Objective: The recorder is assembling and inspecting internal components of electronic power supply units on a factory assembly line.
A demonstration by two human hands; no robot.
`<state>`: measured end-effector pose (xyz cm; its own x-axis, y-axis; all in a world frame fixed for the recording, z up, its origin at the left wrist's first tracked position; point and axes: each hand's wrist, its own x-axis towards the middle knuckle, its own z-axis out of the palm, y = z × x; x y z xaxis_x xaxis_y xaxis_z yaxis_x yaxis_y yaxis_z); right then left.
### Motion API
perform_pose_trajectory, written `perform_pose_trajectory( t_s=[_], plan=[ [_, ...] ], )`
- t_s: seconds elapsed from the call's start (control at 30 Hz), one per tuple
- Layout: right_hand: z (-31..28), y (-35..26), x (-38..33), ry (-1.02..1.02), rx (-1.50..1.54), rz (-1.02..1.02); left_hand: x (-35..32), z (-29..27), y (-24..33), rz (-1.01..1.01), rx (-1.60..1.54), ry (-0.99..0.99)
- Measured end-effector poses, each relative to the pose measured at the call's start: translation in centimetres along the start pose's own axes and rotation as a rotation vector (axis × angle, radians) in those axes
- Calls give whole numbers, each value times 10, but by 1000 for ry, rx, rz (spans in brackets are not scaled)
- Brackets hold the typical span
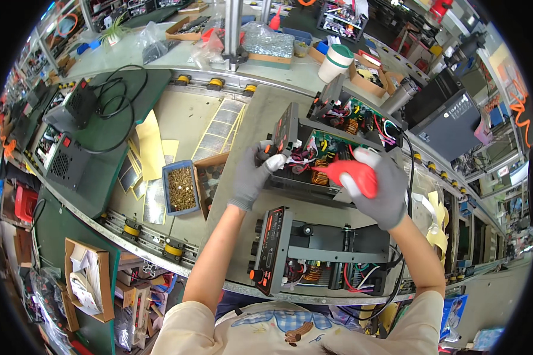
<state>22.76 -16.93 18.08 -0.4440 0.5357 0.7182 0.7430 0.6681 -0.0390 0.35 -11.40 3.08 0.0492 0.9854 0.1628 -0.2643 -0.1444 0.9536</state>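
The left hand [253, 175], in a grey glove, was pinching the white wire bundle [290, 160] inside the open metal box [314, 163] in the middle of the grey surface [243, 136]. The right hand [380, 188] was closed around a red tool [352, 174], its tip over a copper coil [320, 176]. A second box [314, 251] lay nearer.

Red tool [354, 175] in gloved grip, over open grey electronics chassis [314, 160], wiring exposed, on workbench
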Motion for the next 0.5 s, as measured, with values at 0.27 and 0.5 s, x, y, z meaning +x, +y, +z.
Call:
perform_pose_trajectory(
  t_s=[0.27, 0.5],
  plan=[
    [44, 22, 5, -110, -5, 29, 11, 0, 13, -67, 119, 9],
    [44, 23, 6, -128, -35, 21, 15, 2, 20, -140, 100, -8]
  ],
)
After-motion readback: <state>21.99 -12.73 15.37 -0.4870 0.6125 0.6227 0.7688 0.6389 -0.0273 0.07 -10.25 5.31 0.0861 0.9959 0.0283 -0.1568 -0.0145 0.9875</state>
